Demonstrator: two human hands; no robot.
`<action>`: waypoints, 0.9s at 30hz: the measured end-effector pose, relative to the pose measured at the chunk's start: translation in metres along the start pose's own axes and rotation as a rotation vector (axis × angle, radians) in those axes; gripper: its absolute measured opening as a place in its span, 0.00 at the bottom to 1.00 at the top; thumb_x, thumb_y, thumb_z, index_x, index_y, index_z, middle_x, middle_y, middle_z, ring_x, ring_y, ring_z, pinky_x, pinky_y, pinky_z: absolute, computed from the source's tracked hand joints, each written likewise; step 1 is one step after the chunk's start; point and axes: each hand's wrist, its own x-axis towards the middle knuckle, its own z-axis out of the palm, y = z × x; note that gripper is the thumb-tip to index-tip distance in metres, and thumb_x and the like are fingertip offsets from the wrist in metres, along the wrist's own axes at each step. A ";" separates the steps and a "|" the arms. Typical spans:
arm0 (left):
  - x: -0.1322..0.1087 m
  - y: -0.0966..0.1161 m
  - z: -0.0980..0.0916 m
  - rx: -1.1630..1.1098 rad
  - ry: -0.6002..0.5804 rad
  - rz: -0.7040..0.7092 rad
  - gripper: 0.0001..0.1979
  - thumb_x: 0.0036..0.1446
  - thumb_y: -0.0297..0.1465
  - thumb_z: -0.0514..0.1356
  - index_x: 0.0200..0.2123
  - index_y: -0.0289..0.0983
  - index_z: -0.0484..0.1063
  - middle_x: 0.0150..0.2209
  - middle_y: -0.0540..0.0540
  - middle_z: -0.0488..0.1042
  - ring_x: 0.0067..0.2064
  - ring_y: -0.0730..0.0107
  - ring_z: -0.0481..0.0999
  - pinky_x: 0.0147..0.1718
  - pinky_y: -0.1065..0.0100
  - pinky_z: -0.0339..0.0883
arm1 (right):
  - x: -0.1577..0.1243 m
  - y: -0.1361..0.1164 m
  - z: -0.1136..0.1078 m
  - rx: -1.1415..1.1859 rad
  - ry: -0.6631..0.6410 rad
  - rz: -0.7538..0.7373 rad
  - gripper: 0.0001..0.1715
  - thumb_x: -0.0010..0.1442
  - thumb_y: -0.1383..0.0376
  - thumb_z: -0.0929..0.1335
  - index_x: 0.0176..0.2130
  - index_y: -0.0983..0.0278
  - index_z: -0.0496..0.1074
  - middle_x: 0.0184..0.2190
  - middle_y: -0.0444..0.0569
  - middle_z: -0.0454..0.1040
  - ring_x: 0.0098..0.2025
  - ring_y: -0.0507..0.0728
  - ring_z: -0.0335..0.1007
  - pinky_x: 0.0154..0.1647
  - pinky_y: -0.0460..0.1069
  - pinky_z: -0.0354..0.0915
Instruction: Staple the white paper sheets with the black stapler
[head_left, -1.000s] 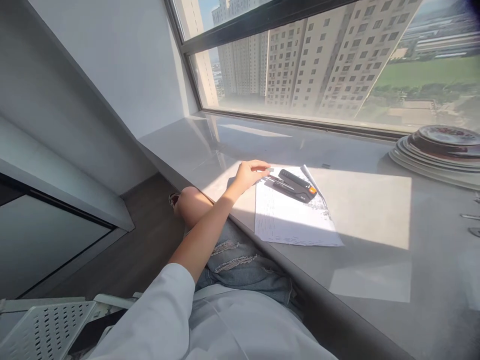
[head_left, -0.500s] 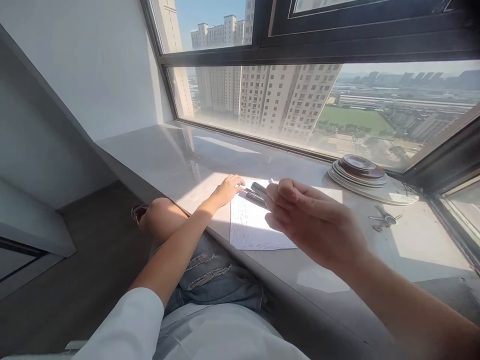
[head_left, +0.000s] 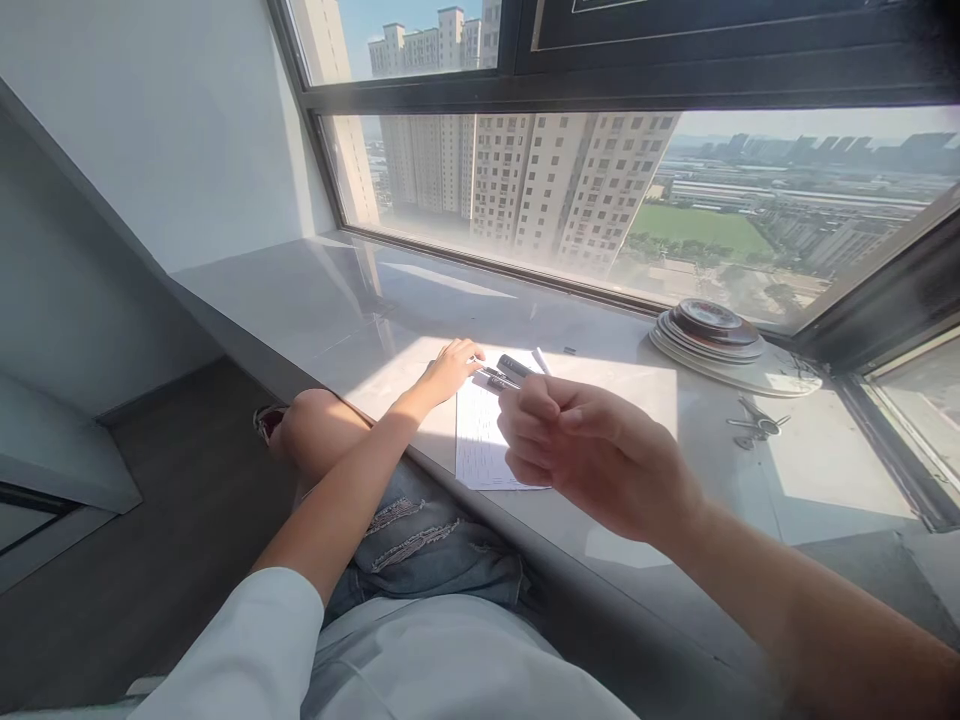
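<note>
My left hand point(head_left: 450, 370) rests at the upper left of a stack of white paper point(head_left: 484, 455) with lines of writing. Its fingertips are closed on the near end of a slim dark pen point(head_left: 495, 377). Closer to the camera, my right hand point(head_left: 592, 440) is raised over the paper with its fingers curled into a pinch. What it grips, if anything, is hidden behind the fingers. A thicker dark grey marker-like stick point(head_left: 516, 367) shows just past its fingertips, and a white stick-like thing point(head_left: 541, 361) lies behind.
Stacked plates point(head_left: 716, 345) stand at the right by the window. A metal three-armed piece point(head_left: 756, 425) lies on the sill point(head_left: 397, 365) in front of them. One small dark bit point(head_left: 570, 350) lies beyond the paper. The sill's front edge runs along my legs.
My right hand has moved left, closer to my left hand and the pens, and its fingers are more curled. The small dark bit beyond the paper now shows. My left hand has barely moved.
</note>
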 end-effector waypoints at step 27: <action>0.004 -0.012 0.005 -0.020 -0.016 0.021 0.06 0.69 0.27 0.58 0.42 0.42 0.74 0.48 0.44 0.77 0.54 0.57 0.73 0.60 0.54 0.65 | -0.004 0.011 0.000 -0.496 -0.075 -0.205 0.14 0.70 0.57 0.74 0.38 0.61 0.69 0.33 0.46 0.62 0.35 0.56 0.55 0.36 0.51 0.58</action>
